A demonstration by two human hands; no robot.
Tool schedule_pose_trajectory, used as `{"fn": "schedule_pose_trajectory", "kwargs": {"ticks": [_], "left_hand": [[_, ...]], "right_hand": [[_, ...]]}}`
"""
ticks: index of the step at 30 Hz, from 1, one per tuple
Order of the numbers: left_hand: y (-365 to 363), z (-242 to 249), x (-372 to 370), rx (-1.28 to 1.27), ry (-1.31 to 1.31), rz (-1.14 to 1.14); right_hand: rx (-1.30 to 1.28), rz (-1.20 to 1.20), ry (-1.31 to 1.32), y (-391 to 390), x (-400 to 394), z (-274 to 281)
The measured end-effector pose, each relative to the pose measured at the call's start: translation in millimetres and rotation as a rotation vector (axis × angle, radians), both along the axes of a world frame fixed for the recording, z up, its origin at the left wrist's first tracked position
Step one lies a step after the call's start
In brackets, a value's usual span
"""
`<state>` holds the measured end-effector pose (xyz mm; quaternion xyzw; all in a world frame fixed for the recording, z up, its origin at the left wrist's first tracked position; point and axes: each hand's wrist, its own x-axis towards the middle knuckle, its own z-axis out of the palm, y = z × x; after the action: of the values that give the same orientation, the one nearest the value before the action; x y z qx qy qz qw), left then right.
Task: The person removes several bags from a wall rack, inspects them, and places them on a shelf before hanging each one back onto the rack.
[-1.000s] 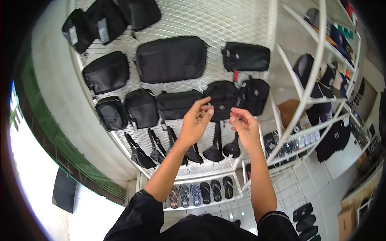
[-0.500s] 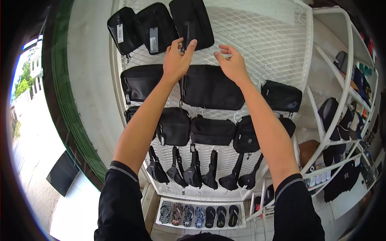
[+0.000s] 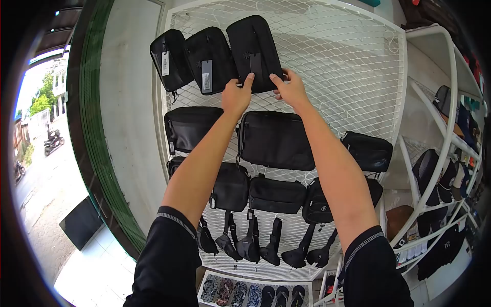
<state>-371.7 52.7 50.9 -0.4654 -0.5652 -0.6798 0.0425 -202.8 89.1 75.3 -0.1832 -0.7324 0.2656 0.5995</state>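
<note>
A black pouch bag (image 3: 250, 38) with a dark hang tag (image 3: 255, 63) hangs tilted in the top row of the white wire mesh. At its lower left corner, my left hand (image 3: 238, 97) is closed on the edge, the thumb lying in front near the tag. My right hand (image 3: 290, 91) grips the lower right corner, thumb on the front and fingers partly hidden behind. Just left of it hang a second black bag (image 3: 209, 53) and a smaller one (image 3: 171, 56), both with white tags.
Lower on the mesh (image 3: 348, 66) hang a wide black bag (image 3: 279, 140), other black bags and several sling bags (image 3: 248, 243). Flip-flops fill a white rack (image 3: 255, 279) at the bottom. A white-framed shelf with caps (image 3: 427, 166) stands right; a green shutter (image 3: 99, 133) and street lie left.
My hands have come onto the lower corners of the top-row bag; the right hand was apart from it before. The camera view has shifted, so the wall appears lower. A motorbike now shows outside.
</note>
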Motion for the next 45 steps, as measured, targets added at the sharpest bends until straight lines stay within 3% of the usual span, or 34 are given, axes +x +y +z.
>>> {"fn": "schedule_pose_trajectory", "kwargs": {"ticks": [4,10,12,15,23,28,33,45], "left_hand": [[-14.8,-2.6,6.5,0.173,-0.059,-0.07],[-21.7,6.6,1.1,0.348,0.003,0.097],[-17.6,13.6,-7.1,0.454,-0.063,-0.071],[-61.5,33.7,-0.9,0.395,-0.153,-0.266],[-90.6,83.6,-34.7,0.44,-0.061,-0.233],[-97.7,79.1,-40.0,0.488,-0.031,-0.194],[-101.5,18.8,-35.6,0.44,0.024,-0.219],[-152.3,-224.5,93.1,0.139,0.003,-0.697]], "right_hand": [[-0.082,0.117,0.018,-4.4,5.2,7.5],[-0.111,0.29,0.046,-8.7,-3.9,12.8],[-0.09,0.281,0.05,-13.8,-11.6,16.5],[-0.079,0.291,0.069,-24.3,-22.1,31.9],[-0.035,0.309,0.211,-58.1,-56.1,68.3],[0.01,0.346,0.257,-63.6,-65.2,64.7],[0.009,0.296,0.262,-74.3,-46.0,-0.4],[-0.348,-0.002,0.359,-180.7,102.4,-268.7]]}}
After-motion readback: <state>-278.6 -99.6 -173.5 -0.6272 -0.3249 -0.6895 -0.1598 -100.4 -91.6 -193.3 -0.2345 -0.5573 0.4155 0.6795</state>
